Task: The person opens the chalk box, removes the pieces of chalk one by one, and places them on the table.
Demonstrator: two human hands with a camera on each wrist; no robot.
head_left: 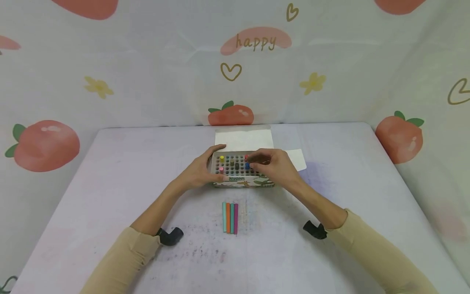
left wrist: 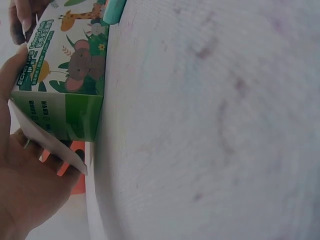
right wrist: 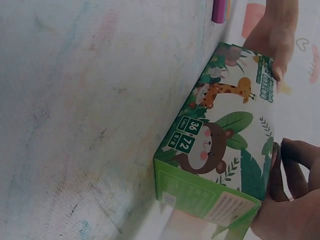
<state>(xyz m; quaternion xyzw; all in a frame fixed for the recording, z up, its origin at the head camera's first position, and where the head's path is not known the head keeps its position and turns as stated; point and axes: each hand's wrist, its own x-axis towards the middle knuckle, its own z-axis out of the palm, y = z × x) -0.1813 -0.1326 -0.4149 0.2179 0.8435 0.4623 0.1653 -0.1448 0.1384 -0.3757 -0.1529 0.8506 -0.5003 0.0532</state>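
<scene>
A printed cardboard chalk box (head_left: 244,182) stands on the table, its lid folded back. Several coloured chalk sticks poke up from its holed insert, among them a yellow one (head_left: 222,158), a pink one (head_left: 221,170) and a blue one (head_left: 247,166). My left hand (head_left: 201,168) grips the left end, thumb along the front edge and fingers toward the back; a side flap (left wrist: 47,140) lies against its palm. Over the right half bends my right hand (head_left: 274,165), thumb and fingertips right by the blue and red sticks; I cannot tell if it pinches one.
Several chalk sticks (head_left: 230,218), in light teal, orange, teal and purple, lie side by side in front of the box. The open lid (head_left: 243,140) leans back toward the cloth backdrop, and a white flap (head_left: 296,159) sticks out right. Coloured smudges mark the table (head_left: 176,265).
</scene>
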